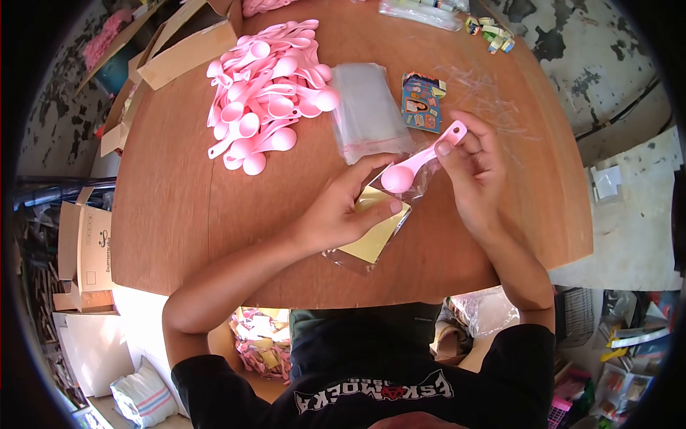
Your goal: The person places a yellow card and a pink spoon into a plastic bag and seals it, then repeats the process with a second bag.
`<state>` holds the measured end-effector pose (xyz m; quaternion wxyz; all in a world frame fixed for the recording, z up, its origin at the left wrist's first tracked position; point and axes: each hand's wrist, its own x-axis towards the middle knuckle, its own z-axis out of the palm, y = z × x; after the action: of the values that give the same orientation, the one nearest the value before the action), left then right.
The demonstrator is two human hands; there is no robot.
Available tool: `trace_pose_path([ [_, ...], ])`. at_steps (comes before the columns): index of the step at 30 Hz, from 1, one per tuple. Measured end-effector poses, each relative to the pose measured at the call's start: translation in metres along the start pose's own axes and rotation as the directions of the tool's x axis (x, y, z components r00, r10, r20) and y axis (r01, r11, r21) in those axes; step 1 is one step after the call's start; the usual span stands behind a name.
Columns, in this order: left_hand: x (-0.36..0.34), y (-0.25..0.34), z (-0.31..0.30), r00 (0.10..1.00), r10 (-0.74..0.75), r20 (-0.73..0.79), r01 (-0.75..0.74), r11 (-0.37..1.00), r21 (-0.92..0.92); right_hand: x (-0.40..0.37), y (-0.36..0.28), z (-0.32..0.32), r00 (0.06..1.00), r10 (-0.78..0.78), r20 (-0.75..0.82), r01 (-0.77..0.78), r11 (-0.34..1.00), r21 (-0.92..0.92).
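Note:
Between thumb and fingers, my right hand [475, 161] grips the handle end of a pink measuring spoon [429, 159]. Its round bowl points down-left, right at the mouth of a clear plastic bag [418, 187]. My left hand [354, 207] pinches that bag, thumb on the near side and fingers behind it. A pale yellow card [375, 239] lies inside the bag. Just beyond my hands are a stack of flat clear bags [368, 107] and a small pile of printed blue cards [421, 104]. A heap of pink spoons [268, 93] covers the table's far left.
The brown wooden table [171, 236] has a curved near edge in front of my body. Cardboard boxes [189, 53] stand at the far left. Clear packets [421, 13] and small rolls [493, 36] lie at the far edge. Below the table is a box of filled packets [264, 343].

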<state>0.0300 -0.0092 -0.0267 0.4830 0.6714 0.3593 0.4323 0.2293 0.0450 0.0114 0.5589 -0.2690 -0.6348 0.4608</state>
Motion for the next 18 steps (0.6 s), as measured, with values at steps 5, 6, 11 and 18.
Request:
trace_pose_path([
  [5, 0.000, -0.006, 0.003, 0.999, 0.042, -0.009, -0.043, 0.992, -0.119, -0.004, -0.002, 0.000, 0.994, 0.065, 0.085, -0.068, 0.997, 0.033],
  [6, 0.000, -0.002, 0.004, 1.000, 0.008, 0.002, -0.008, 0.986, -0.167, -0.006, 0.001, 0.000, 0.992, 0.051, 0.116, -0.051, 0.999, -0.008],
  [11, -0.001, 0.000, 0.006, 1.000, 0.004, -0.024, -0.009, 0.980, -0.198, -0.004, -0.001, 0.004, 1.000, -0.015, 0.019, 0.015, 1.000, 0.026],
  [18, -0.001, 0.004, 0.002, 0.995, -0.078, 0.069, 0.088, 0.982, -0.166, -0.011, 0.000, 0.009, 0.994, 0.044, 0.103, -0.044, 0.999, 0.004],
])
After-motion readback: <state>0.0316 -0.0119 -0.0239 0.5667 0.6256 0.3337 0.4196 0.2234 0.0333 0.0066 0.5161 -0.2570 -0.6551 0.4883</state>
